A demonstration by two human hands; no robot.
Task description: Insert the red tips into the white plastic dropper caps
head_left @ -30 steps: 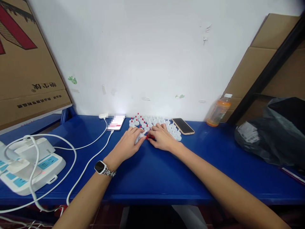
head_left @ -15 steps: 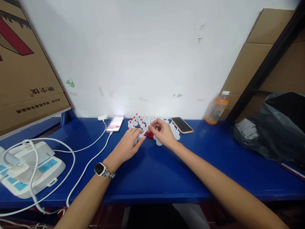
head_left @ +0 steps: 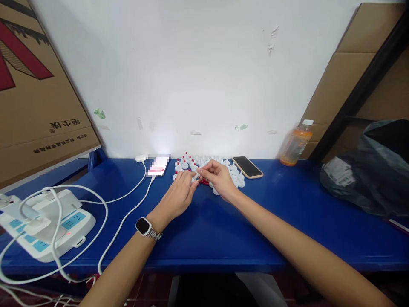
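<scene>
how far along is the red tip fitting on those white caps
Done, it seems: a few white caps with red tips stand at the cluster's left, by the wall. In hand: the left hand and right hand meet over one white piece above loose red tips. Left: plain white caps at the right, apparently the larger share.

You're at a makeshift assembly bench: blue table (head_left: 223, 230), cardboard boxes (head_left: 41, 94) leaning left and right, power strip (head_left: 47, 228) near left.

Right hand (head_left: 220, 179) now off the red pieces (head_left: 204, 182), fingertips against left hand (head_left: 179, 194).
</scene>
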